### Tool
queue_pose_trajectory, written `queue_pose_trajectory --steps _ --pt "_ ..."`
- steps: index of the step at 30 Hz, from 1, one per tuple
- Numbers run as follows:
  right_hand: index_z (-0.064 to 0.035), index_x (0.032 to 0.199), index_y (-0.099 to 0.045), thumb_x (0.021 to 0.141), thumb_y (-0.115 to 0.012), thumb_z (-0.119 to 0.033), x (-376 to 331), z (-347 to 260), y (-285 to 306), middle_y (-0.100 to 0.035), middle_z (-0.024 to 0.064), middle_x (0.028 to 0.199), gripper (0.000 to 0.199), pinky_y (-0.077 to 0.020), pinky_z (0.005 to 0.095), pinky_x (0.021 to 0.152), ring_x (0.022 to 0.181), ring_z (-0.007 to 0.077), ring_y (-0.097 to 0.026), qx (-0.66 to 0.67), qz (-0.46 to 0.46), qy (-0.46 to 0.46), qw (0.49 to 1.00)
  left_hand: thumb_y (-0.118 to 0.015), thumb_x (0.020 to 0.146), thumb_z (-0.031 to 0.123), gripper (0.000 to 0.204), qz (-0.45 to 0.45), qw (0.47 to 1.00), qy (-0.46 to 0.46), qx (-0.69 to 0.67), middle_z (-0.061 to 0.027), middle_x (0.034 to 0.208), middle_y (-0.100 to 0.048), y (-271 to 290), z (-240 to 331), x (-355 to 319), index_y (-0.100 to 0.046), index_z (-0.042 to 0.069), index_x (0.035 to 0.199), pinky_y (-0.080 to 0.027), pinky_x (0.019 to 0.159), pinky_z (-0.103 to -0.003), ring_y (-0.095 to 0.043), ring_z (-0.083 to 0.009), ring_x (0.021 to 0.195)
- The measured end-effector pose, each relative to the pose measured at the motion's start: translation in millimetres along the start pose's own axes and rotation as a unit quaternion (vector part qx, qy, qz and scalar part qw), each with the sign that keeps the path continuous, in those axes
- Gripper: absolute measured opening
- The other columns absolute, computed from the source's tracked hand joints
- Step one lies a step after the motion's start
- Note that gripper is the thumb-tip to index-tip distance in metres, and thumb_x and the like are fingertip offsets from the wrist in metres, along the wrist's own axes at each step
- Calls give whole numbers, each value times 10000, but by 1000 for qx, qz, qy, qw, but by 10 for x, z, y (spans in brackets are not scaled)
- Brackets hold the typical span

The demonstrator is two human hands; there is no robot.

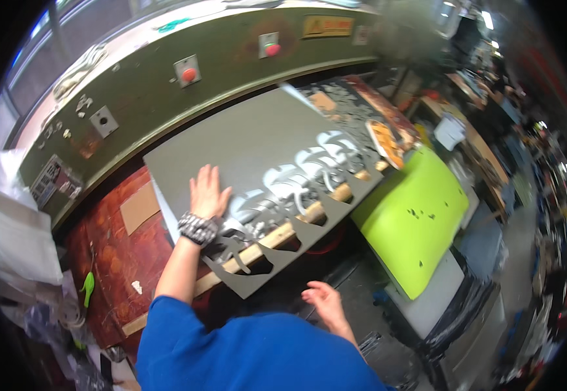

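A dark grey sheet (pixel 244 130) lies slanted across the worktable. Several shaped holes run along its near edge, and pale grey cut pieces (pixel 290 179) sit in a row over that part. My left hand (pixel 207 193) rests flat on the sheet, fingers stretched out, with a patterned band around the wrist. In front of the near edge hovers my right hand (pixel 324 302), apart from the sheet. Its fingers are loosely bent and apart, with nothing seen in them. An orange-yellow shaped piece, perhaps a cutting die (pixel 384 144), lies past the sheet's right end.
Behind the table runs a green machine beam (pixel 231 62) with red push buttons (pixel 189 74). To the right, a yellow-green sheet (pixel 414 218) with small holes lies on a stack. A brown cardboard piece (pixel 139 207) and scraps lie on the reddish tabletop (pixel 111 260). Dark scraps cover the far right end.
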State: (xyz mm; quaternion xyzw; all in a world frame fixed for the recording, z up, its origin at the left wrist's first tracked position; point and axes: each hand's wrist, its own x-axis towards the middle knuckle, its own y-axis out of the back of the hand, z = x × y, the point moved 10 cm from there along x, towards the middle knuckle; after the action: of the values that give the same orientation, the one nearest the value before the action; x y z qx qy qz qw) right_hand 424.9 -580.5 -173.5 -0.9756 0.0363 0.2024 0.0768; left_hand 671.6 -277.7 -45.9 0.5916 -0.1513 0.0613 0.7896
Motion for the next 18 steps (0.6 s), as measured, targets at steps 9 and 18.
queue_pose_trajectory --steps 9,18 --pt "47 1143 -563 925 -550 -34 1194 -1609 98 -679 141 928 233 -533 303 797 842 185 -657 -5 41 92 995 -522 875 480 720 -141 989 -25 20 -238 1503 -214 -360 84 272 -329 66 1432 -101 1105 -602 -164 -365 1417" --pt "31 1110 -576 936 -549 -73 2132 -2542 1026 -667 94 898 205 -531 292 794 814 151 -639 -99 135 174 970 -332 989 444 545 -357 726 -153 -568 -181 1395 -446 48 1163 90 -520 49 1313 -210 1132 -451 -317 -315 1363"
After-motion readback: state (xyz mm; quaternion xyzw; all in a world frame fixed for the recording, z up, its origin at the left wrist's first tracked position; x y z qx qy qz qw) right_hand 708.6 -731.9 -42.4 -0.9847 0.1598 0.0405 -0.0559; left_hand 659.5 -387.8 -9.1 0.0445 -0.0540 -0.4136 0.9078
